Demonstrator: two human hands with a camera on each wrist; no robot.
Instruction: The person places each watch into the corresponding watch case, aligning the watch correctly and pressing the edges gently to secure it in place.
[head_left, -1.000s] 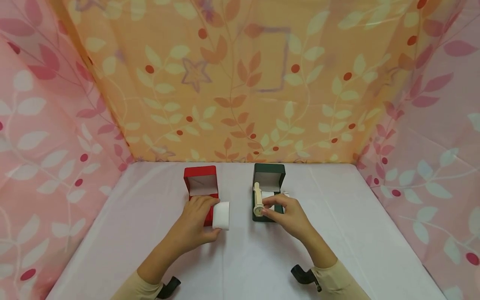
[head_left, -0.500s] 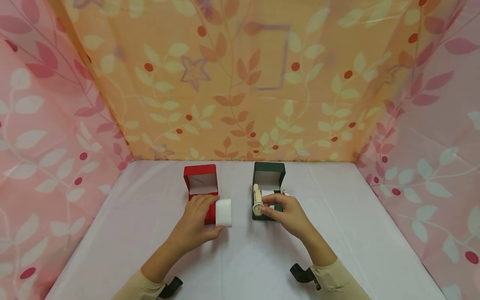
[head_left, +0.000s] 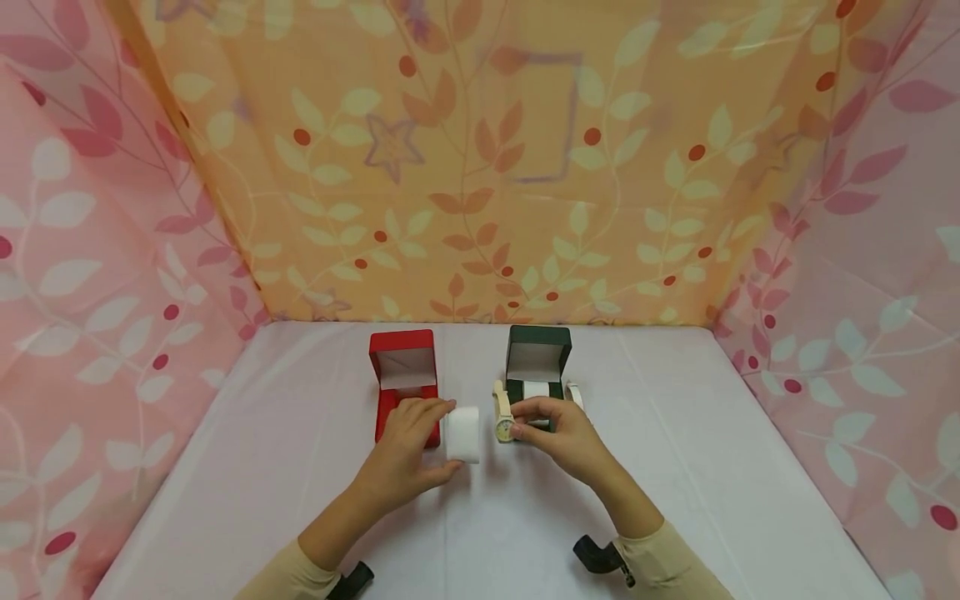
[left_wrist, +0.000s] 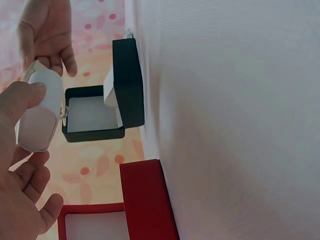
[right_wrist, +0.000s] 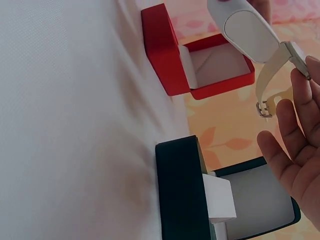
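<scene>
My left hand (head_left: 405, 446) pinches a white watch cushion (head_left: 462, 435) at its two ends, between thumb and fingers. It is held in front of the open red watch box (head_left: 403, 343). Thumb and fingertips of my right hand (head_left: 566, 437) pinch a cream-strapped wristwatch (head_left: 504, 427) by its round case. The strap hangs loose, its buckle (right_wrist: 264, 110) undone. In the right wrist view the watch overlaps the cushion's near end. Behind the right hand stands the open dark green watch box (head_left: 538, 340), with its own white cushion (right_wrist: 220, 197) inside.
A second, white-strapped watch (head_left: 575, 393) lies just right of the green box, partly hidden by the right hand. White cloth (head_left: 480, 550) covers the table. Patterned fabric walls (head_left: 465, 208) rise at the back and both sides.
The left hand has moved right with the cushion, away from the red box. The right hand has brought the watch left, off the green box and closer to the cushion.
</scene>
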